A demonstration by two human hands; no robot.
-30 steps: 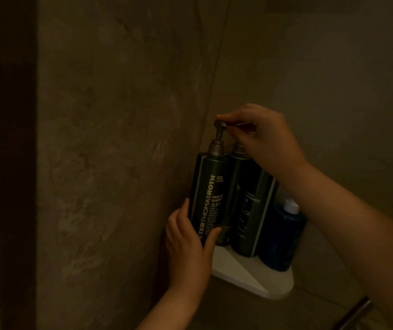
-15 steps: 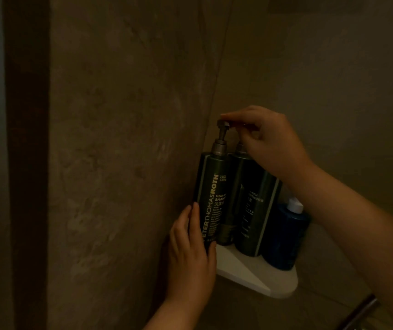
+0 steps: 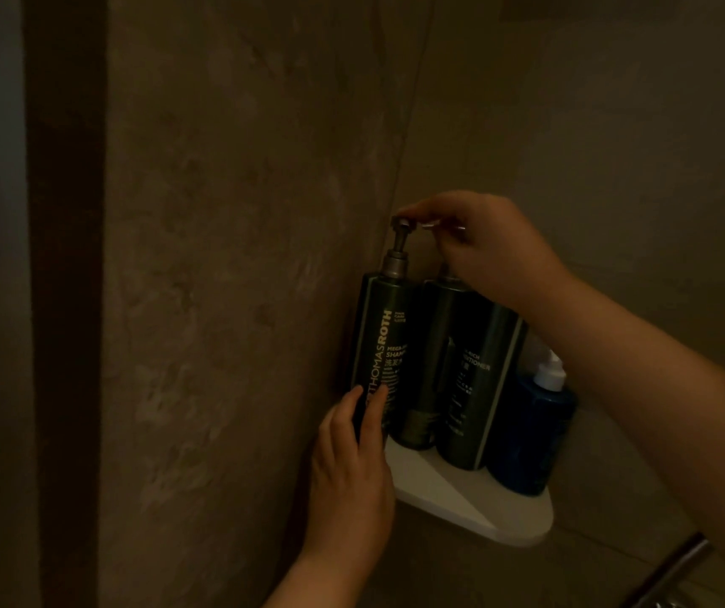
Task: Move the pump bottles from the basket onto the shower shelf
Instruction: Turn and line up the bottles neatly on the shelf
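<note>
Since a second ago, the left hand (image 3: 351, 467) has let its thumb slide off the front of the shampoo bottle (image 3: 380, 353), and its fingers now lie flat and straight against the low part of the bottle, pressing on it but not wrapped round it. The right hand (image 3: 483, 247) has stayed at the top, where it pinches the pump head of that same bottle with a finger on top and the thumb below.

The shampoo bottle stands up straight at the left end of the white corner shelf (image 3: 483, 506), right next to the brown wall (image 3: 242, 256). Its bottom is hidden by the left hand, so I cannot tell if it sits all the way on the shelf.

Just beside it stands the conditioner bottle (image 3: 470, 379) – dark green too, with its top hidden behind the right hand. Between these two, a bit further back, another dark bottle (image 3: 417, 388) peeks out. At the right end of the shelf is a shorter blue bottle (image 3: 527, 432) with a white top, touching the conditioner bottle.

Down in the bottom right corner, a shiny metal bar (image 3: 676, 563) pokes into view – it is too dark to tell what it is.
</note>
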